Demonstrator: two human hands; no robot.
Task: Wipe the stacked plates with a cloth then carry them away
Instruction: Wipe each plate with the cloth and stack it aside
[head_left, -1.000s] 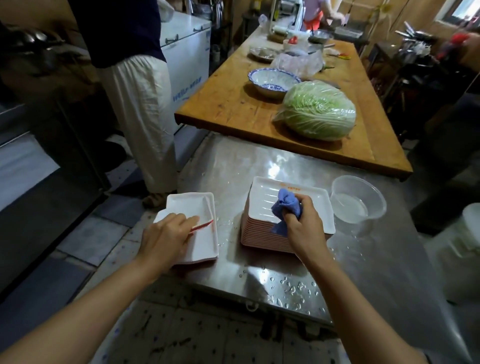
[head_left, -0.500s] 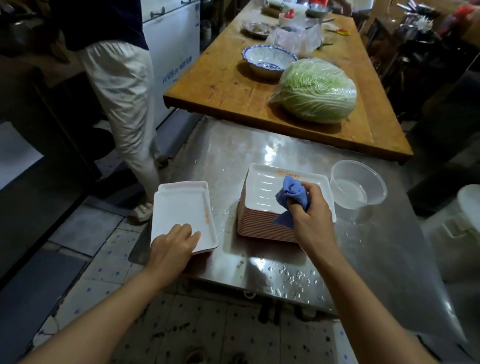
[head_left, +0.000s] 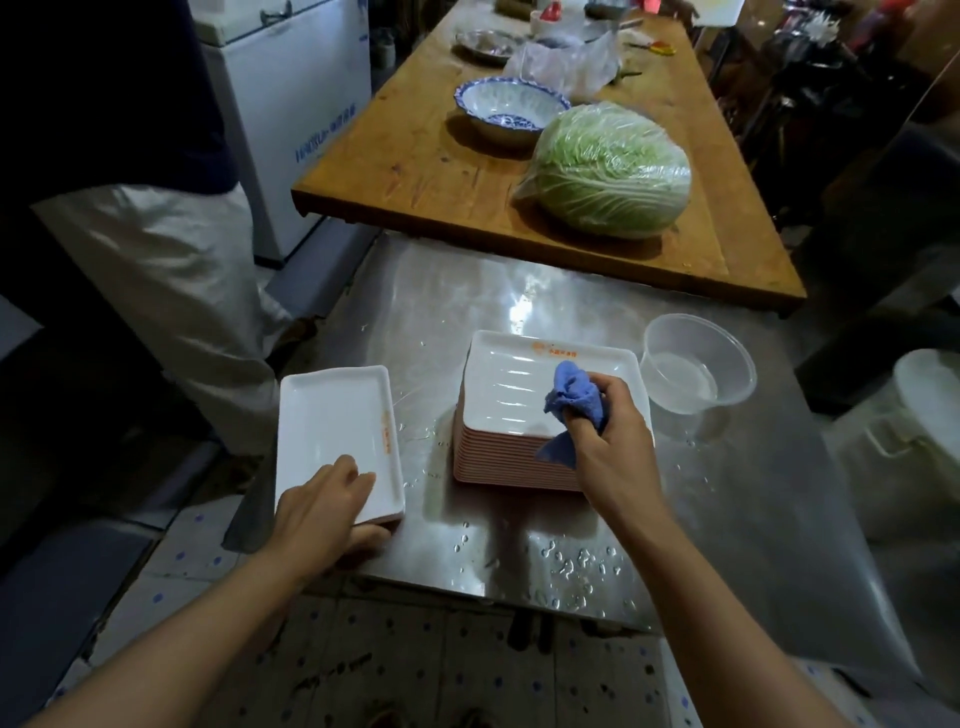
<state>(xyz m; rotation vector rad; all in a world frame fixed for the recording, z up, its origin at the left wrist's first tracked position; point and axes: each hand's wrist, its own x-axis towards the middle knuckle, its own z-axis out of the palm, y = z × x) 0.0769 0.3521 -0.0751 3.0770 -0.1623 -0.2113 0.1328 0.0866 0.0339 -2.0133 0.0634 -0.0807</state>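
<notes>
Steel counter: one plate set aside, wiping hand back on the stack.

The single white plate (head_left: 337, 436), tilted in the left hand a second ago, now lies flat on the left corner of the steel table (head_left: 727, 519), partly overhanging its edge; the left hand (head_left: 324, 512) holds its near rim, fingers on top and thumb beneath. The right hand (head_left: 608, 447) remains clamped on the bunched blue cloth (head_left: 574, 402), pressed to the near right of the top plate of the stack (head_left: 519, 395), which stands mid-table beside a clear plastic bowl (head_left: 698, 361). Judgement: one plate appears finished, the next wipe is starting; the tall stack remains, so carrying is well off. Water beads on the steel.
</notes>
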